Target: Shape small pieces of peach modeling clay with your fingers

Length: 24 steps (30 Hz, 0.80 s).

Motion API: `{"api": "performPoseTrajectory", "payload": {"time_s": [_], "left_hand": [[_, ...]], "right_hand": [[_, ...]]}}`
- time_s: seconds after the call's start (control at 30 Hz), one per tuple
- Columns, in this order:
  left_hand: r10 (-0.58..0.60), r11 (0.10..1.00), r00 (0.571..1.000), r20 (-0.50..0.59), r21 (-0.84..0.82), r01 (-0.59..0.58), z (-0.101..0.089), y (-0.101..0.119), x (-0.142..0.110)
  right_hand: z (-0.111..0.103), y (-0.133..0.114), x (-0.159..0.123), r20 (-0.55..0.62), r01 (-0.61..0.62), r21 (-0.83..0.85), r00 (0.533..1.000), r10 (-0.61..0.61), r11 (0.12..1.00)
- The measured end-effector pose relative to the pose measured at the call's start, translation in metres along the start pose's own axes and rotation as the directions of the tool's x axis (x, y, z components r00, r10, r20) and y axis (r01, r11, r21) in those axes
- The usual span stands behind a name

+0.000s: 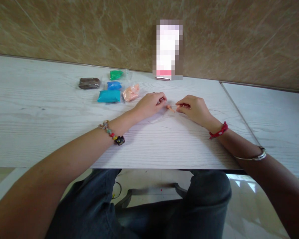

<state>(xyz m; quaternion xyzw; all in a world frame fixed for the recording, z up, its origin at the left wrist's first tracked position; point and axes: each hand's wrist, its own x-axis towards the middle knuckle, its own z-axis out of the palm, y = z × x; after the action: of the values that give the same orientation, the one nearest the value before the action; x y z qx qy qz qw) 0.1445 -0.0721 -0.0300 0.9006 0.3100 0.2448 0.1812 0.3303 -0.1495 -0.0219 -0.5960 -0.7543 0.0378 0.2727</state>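
A small peach-coloured piece of modelling clay [169,108], thin and stick-like with a thicker left end, shows just above the white table between my hands. My left hand [153,104] is closed, its curled fingertips right beside the thicker end; whether they grip it is hidden. From the other side comes my right hand [193,108], thumb and fingers drawn together in a pinch near the thin end. A small gap seems to separate it from the clay, and anything inside the pinch is too small to make out.
Left of my hands lie clear packets of clay: peach [131,93], teal [109,96], blue [114,85], green [116,75] and brown [89,83]. A phone with a blurred screen [167,49] leans on the marbled wall [77,33]. The white table [164,146] has a seam at right.
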Motion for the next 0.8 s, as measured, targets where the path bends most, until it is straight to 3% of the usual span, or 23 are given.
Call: {"api": "performPoseTrajectory", "payload": {"time_s": [0.2, 0.37, 0.5, 0.7, 0.8], "left_hand": [[-0.005, 1.0, 1.0, 0.006, -0.007, 0.005, -0.001, 0.001, 0.0], [0.013, 1.0, 1.0, 0.007, 0.012, -0.013, -0.001, 0.001, 0.0], [0.041, 0.999, 0.999, 0.009, 0.014, -0.042, 0.0, -0.002, 0.0], [0.039, 0.999, 0.999, 0.011, 0.007, -0.039, 0.0, -0.002, 0.0], [0.039, 0.999, 0.999, 0.007, 0.014, -0.039, 0.0, -0.002, 0.0]], "right_hand": [[0.003, 0.006, -0.003, -0.017, -0.005, -0.032, 1.0, 0.004, 0.999], [-0.002, -0.003, -0.008, 0.125, 0.122, -0.163, 0.987, -0.102, 0.979], [-0.007, -0.01, -0.012, 0.259, 0.156, -0.321, 0.963, -0.072, 0.934], [-0.029, -0.006, -0.019, 0.435, 0.299, -0.352, 0.891, -0.128, 0.887], [-0.03, -0.006, -0.019, 0.44, 0.318, -0.362, 0.887, -0.14, 0.876]]}}
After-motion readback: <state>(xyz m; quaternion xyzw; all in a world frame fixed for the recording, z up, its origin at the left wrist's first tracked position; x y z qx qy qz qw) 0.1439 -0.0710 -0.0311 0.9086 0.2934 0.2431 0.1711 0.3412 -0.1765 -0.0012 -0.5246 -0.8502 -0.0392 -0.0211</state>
